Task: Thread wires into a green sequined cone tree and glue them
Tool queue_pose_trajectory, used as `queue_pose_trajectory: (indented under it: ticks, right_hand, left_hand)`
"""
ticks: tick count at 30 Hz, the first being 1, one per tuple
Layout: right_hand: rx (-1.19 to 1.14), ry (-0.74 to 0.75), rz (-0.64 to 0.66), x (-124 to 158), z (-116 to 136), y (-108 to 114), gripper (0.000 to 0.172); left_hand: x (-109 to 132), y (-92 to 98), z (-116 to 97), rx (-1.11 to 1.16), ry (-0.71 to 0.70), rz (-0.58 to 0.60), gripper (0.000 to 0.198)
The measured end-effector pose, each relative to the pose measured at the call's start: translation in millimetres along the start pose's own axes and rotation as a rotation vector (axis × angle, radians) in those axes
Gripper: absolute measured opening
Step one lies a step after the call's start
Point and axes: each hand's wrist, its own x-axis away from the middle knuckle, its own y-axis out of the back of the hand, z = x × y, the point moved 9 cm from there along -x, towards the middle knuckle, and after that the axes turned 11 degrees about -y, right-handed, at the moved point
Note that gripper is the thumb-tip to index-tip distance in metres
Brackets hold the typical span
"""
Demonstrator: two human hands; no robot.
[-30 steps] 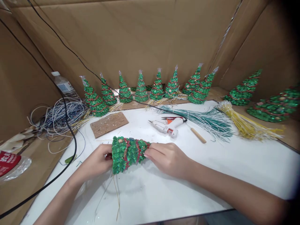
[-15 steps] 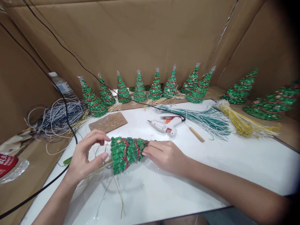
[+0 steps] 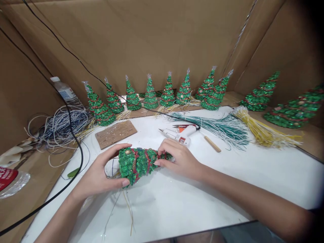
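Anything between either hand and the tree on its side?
Nothing visible: left hand on the wide base of the tree, right hand on its narrower end. Loose strands trail below the base, not in between.

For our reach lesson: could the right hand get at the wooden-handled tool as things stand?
Probably yes: only bare white tabletop shows between the right hand and the wooden-handled tool, though that hand would first have to leave the green tree it touches.

The tree (image 3: 140,165) I hold is glittery green, ringed by red bands (image 3: 136,157) and dotted with gold; my tabletop (image 3: 164,209) plain white; my glue gun (image 3: 188,130) white; one strand bundle (image 3: 220,128) green with white, another bundle (image 3: 260,130) yellow with white; the cardboard wall (image 3: 152,37) plain brown.
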Motion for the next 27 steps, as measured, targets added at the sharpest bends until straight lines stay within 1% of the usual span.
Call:
queue_pose_trajectory:
  ticks: [3,9,18,27]
  right_hand:
    - [0.003,-0.02,0.026,0,-2,-5,0.022]
    - [0.016,-0.087,0.039,-2,-7,-8,0.029]
    - [-0.035,-0.06,0.053,-3,-7,-10,0.028]
    - [-0.076,-0.106,0.064,-4,-11,-11,0.026]
  left_hand:
    - [0,-0.8,-1,0.011,0.004,0.004,0.073]
    - [0,-2.3,1,0.041,0.009,0.01,0.071]
    - [-1,-4.1,3,0.064,-0.001,0.024,0.071]
    - [-2,-4.7,4,0.076,-0.002,0.031,0.071]
